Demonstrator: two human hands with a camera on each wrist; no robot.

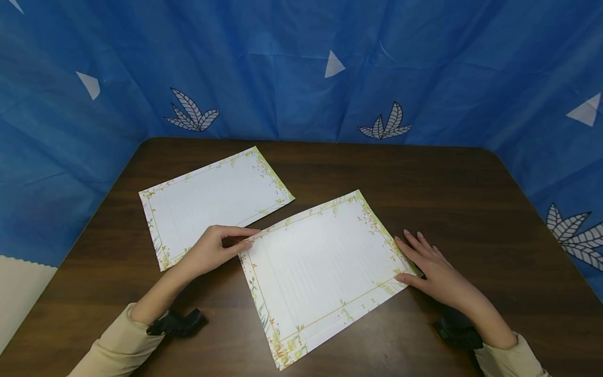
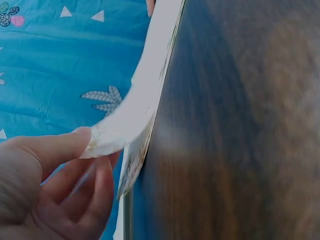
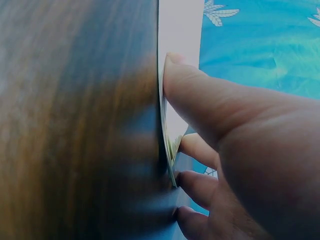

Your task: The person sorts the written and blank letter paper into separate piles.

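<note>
A small stack of white letter paper (image 1: 325, 267) with a leafy floral border lies at an angle on the table. My left hand (image 1: 216, 248) pinches its upper left corner between thumb and fingers. In the left wrist view, the pinched top paper (image 2: 112, 132) bends up, away from the sheets beneath. My right hand (image 1: 435, 272) rests at the right edge, thumb (image 3: 187, 95) lying on the paper and the other fingers loosely spread by the edge. Behind the left hand lies another bordered paper (image 1: 212, 193), partly covered by the hand and the nearer stack.
Dark brown wood makes up the tabletop (image 1: 447, 193). A blue curtain (image 1: 282, 78) with leaf and triangle prints hangs around the back and sides. Black wrist straps (image 1: 176, 323) sit at both cuffs. Something cream-coloured (image 1: 21, 293) shows at the left edge.
</note>
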